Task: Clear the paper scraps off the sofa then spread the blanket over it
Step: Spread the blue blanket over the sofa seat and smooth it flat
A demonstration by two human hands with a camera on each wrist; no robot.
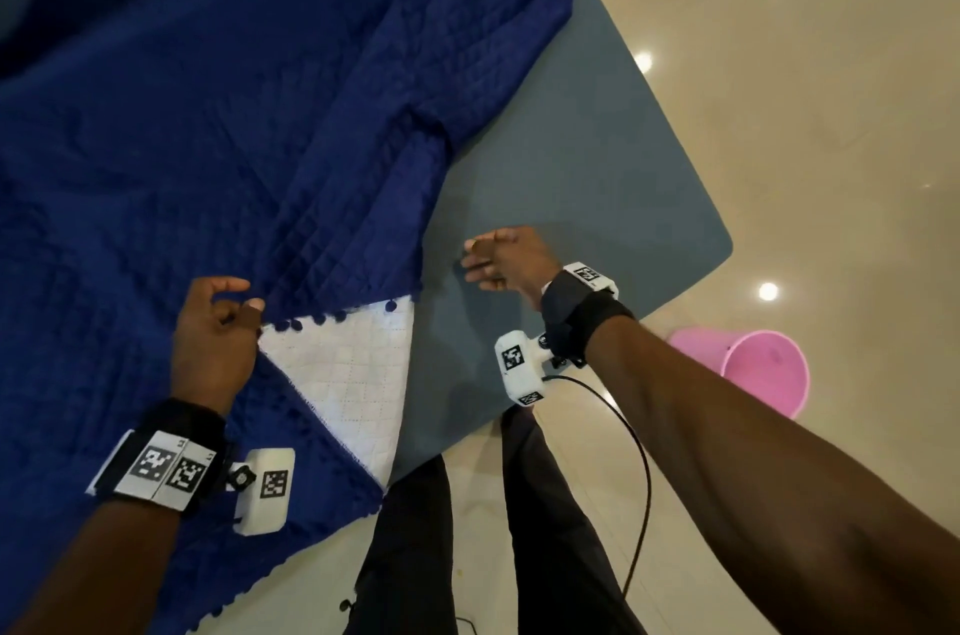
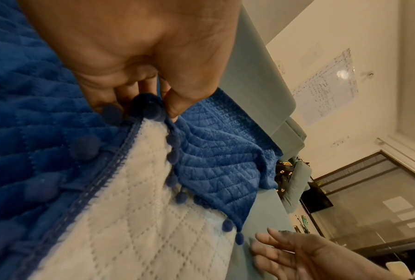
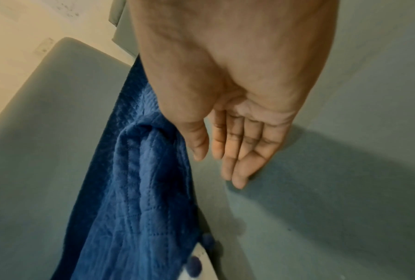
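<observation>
Honestly, with the left hand [image 1: 215,333] only pinching the blue blanket [image 1: 208,114] by its folded-back corner and the right hand [image 1: 501,260] slack-fingered over bare sofa [image 1: 597,166] at three o'clock, one tug could bunch it.

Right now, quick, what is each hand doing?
Left hand: pinching the blanket's pom-pom edge.
Right hand: open, fingers straight, holding nothing, over the bare sofa.

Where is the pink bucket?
In the head view, the pink bucket stands on the floor at the right, beside the sofa.
</observation>
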